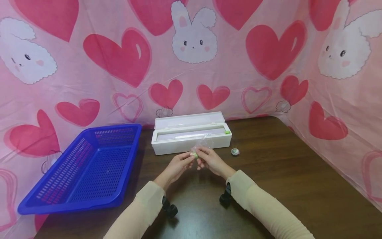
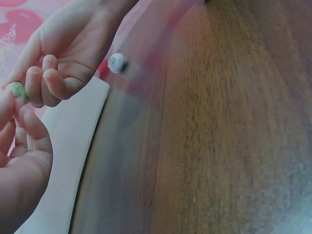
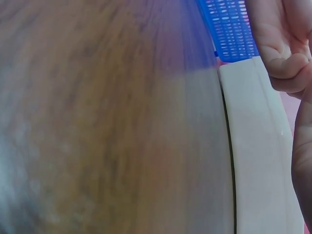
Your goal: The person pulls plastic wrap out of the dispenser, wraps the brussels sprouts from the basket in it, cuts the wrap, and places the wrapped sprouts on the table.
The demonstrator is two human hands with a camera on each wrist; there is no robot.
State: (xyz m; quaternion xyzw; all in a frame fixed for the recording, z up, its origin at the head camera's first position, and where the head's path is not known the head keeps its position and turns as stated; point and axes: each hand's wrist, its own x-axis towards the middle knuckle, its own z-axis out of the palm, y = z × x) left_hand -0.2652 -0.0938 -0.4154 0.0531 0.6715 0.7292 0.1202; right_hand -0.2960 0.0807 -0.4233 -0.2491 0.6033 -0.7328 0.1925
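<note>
Close in front of the white cling film dispenser, my two hands meet over a small green piece. My left hand pinches it between thumb and fingertips. From the other side my right hand pinches the same piece and its wrapping, with the other fingers curled below. Clear cling film stands up crumpled above the fingers. In the left wrist view the green piece shows between the fingertips; what kind of thing it is I cannot tell. The right wrist view hides it.
The dispenser's lid is raised, and a green slider sits at its right end. A small film-wrapped ball lies right of the dispenser. A blue plastic basket stands at the left. Pink patterned cloth hangs behind the wooden table.
</note>
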